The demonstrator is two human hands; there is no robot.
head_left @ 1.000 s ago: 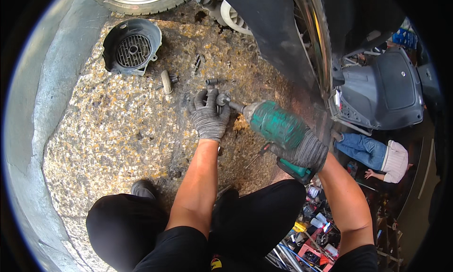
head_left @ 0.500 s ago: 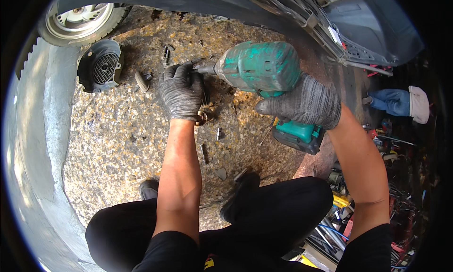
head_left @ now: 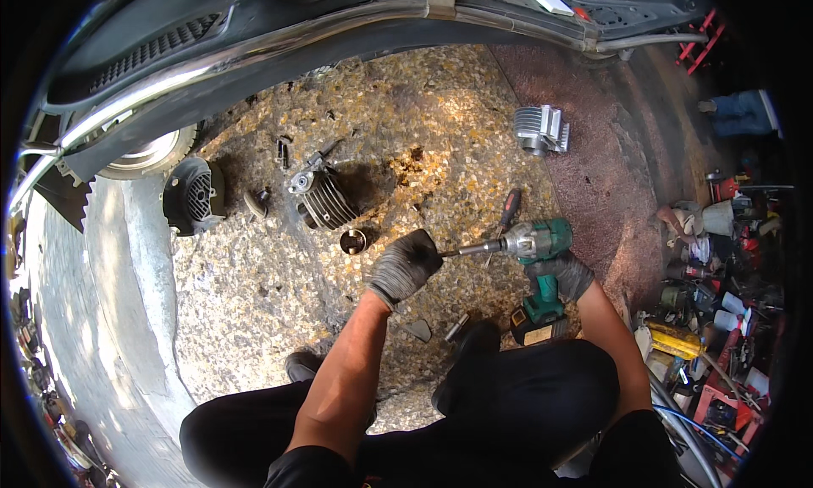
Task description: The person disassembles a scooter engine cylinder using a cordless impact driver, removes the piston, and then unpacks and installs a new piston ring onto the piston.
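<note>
At left, a black grille cover lay on the speckled ground; next came a finned engine block and, just beside it, a metal cup. The gloved left hand curled its fingers at the shaft tip of the green power drill, whether gripping could not be told; a screwdriver lay just beyond the drill; the gloved right hand clasped its handle.

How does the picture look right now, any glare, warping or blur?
Head view: fisheye bending curves the long metal tube across the top, with glare streaking its left stretch; head view: dappled sunlight brightens the grey concrete strip at left; head view: the rim falls into black at the corners, while the green power tool looks fairly sharp.
</note>
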